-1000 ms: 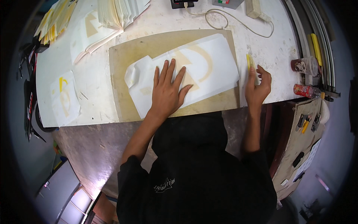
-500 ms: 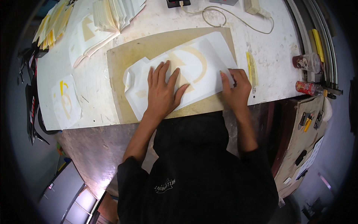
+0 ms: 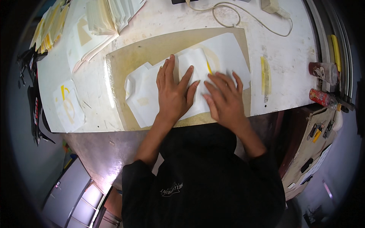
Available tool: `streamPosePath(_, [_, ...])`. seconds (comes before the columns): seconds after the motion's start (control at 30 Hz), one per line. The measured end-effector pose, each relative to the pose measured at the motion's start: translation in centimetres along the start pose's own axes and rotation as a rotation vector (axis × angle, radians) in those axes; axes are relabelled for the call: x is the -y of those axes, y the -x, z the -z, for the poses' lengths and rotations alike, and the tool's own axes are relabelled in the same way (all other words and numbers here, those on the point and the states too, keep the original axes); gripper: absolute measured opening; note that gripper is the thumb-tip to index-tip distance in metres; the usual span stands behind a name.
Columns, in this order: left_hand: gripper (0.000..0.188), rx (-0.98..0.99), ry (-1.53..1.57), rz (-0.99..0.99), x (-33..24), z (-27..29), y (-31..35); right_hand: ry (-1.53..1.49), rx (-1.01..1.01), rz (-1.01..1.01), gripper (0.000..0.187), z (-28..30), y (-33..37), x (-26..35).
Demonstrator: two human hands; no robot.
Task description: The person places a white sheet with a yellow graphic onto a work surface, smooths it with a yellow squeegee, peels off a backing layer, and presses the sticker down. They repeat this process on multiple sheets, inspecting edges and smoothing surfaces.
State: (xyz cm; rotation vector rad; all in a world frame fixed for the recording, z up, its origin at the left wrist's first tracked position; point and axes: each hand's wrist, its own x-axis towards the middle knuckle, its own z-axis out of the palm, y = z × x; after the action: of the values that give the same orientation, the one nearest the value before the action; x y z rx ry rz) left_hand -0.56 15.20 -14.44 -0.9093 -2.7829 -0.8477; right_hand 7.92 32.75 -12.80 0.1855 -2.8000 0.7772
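Observation:
A white sheet [image 3: 152, 83] with faint yellowish shapes lies slantwise on a tan mat [image 3: 121, 72]. My left hand [image 3: 173, 93] rests flat on its middle, fingers stretched out and thumb apart. A layer of the sheet is folded over toward the left, and a bright yellow strip [image 3: 209, 67] shows along the fold. Over that fold is my right hand [image 3: 225, 98], fingers bent a little and spread, thumb apart; the fingertips are at the folded layer. Part of the fold is hidden under the right hand. The sheet's left corner is curled.
A smaller white sheet [image 3: 69, 104] with yellow shapes lies at the left. Behind it are a thick paper stack [image 3: 102, 19] and yellow-edged papers [image 3: 49, 26]. A cable [image 3: 258, 22] loops at the back. At the right stand a cup [image 3: 323, 72] and a red bottle [image 3: 321, 98].
My right hand has moved left from the sheet's right edge to its middle, and a layer now lies folded over there. The left hand stays on the sheet. The view has shifted slightly.

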Motion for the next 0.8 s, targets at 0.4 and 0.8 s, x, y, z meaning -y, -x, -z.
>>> streamPosePath(0.4, [0.044,0.099,0.061,0.074,0.2,0.1,-0.2,-0.005,0.058,0.074,0.035,-1.2,-4.4,-3.9])
streamPosePath(0.8, [0.044,0.111,0.066,0.066,0.6,0.1,-0.4,-0.072,0.124,0.045,0.032,-1.4,-4.9,-3.5])
